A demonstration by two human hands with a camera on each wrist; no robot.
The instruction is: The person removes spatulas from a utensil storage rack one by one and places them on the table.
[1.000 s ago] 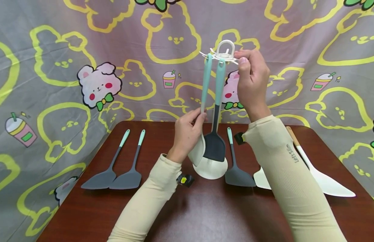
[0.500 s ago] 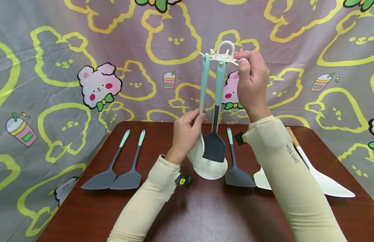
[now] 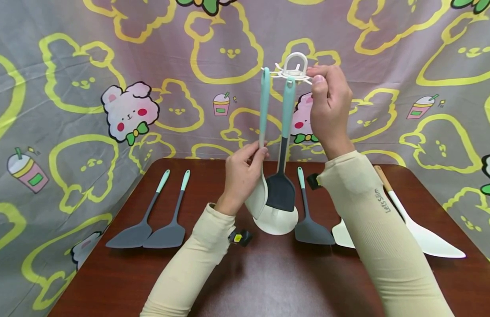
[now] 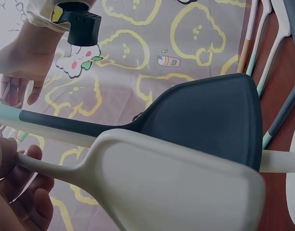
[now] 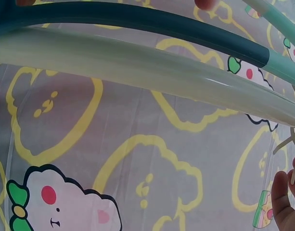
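My left hand (image 3: 242, 174) pinches the pale neck of a cream spatula (image 4: 185, 185) with a mint handle. That handle's top end sits at the outer tip of a hook on the white utensil stand (image 3: 275, 223); whether the hook is through its hole I cannot tell. My right hand (image 3: 332, 103) pinches the stand's hook ring (image 3: 293, 74) at the right, below its looped top. A dark spatula (image 3: 281, 191) with a mint handle hangs from a front hook, before the stand's pole (image 5: 137, 70). In the left wrist view the cream blade partly covers the dark one.
On the brown table (image 3: 264, 277), two grey spatulas (image 3: 165, 237) lie at the left. Right of the stand lie another grey spatula (image 3: 313, 233), a cream utensil (image 3: 343, 235) partly behind my right sleeve, and a white spatula with a wooden handle (image 3: 439, 242). A patterned curtain (image 3: 181, 145) stands behind.
The top of the cream spatula's handle has shifted left along the hook, toward its outer tip, and my left hand has moved slightly left with it. My right hand stays on the hook ring.
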